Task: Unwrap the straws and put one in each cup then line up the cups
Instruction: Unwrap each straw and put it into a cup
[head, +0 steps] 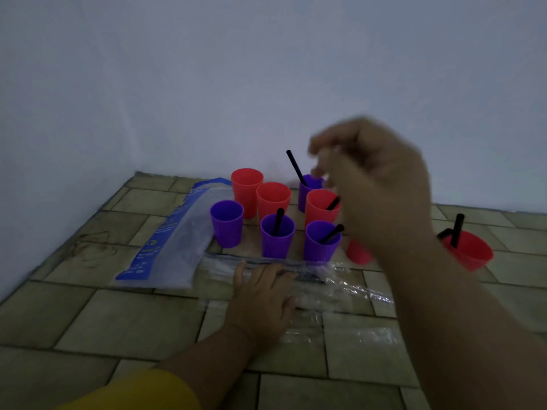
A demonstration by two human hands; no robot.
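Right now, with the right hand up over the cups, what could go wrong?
1. The right hand is blurred, low over the back purple cup and its tilted straw; a brush could tip it.
2. The right forearm hides most of one red cup; pulling back may knock it.
3. The cups are tightly clustered, so one tipping may hit its neighbours.

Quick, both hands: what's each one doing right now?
Left hand: open, flat on the clear plastic wrap.
Right hand: raised over the cups, blurred; grip cannot be told.
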